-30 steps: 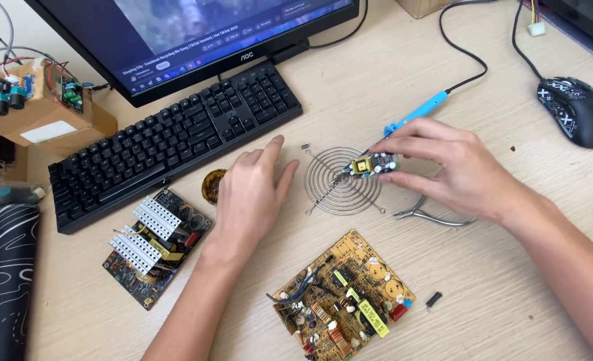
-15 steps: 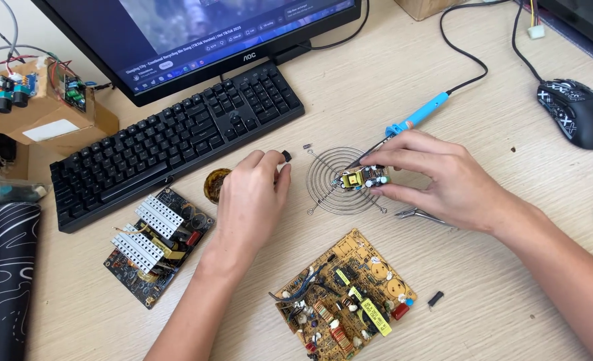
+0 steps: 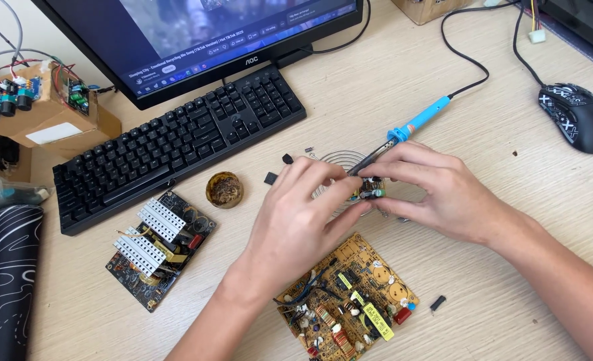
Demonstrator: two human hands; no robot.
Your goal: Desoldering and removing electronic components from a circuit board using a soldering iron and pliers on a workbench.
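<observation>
Two hands work here: the left hand point(image 3: 303, 214) and the right hand point(image 3: 437, 194). Three circuit boards lie about: a small board point(image 3: 370, 190), a tan board point(image 3: 346, 304), a dark heatsinked board point(image 3: 159, 247). One soldering iron point(image 3: 413, 127), one keyboard point(image 3: 179, 144), one mouse point(image 3: 577, 117), one flux tin point(image 3: 225, 190).

The desk point(image 3: 403, 87) is looking like pale wood-grain laminate, smooth and matt. The soldering iron point(image 3: 413, 127) is showing a glossy blue plastic handle and a dull grey metal shaft, and it's lying on a bright wire grille point(image 3: 333, 164) of shiny metal. The keyboard point(image 3: 182, 144) is wearing matt black plastic, while the mouse point(image 3: 577, 117) is looking glossier. The tan circuit board point(image 3: 346, 301) is looking like matt resin-paper stock, the dark board point(image 3: 159, 247) is carrying ribbed, silvery metal heat sinks, and the little flux tin point(image 3: 225, 189) is showing dull brassy metal. The box point(image 3: 42, 124) is plain brown cardboard.
</observation>
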